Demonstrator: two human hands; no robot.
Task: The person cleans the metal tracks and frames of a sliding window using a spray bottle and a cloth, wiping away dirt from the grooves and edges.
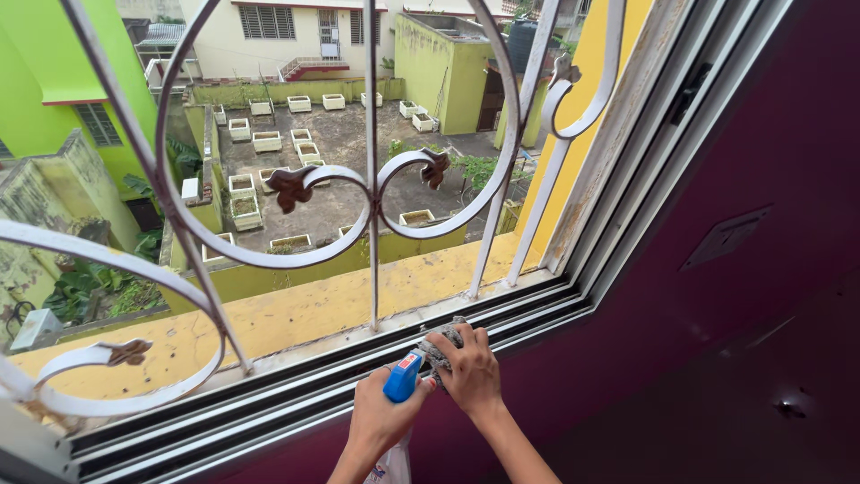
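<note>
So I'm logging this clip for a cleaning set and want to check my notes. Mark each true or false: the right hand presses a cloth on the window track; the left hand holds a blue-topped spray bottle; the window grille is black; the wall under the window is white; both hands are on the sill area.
1. The right hand presses a grey cloth on the window track. True.
2. The left hand holds a spray bottle with a blue top. True.
3. The window grille is black. False: it is white, with curled scrollwork.
4. The wall under the window is white. False: it is dark purple.
5. Both hands are at the sill. True.
</note>
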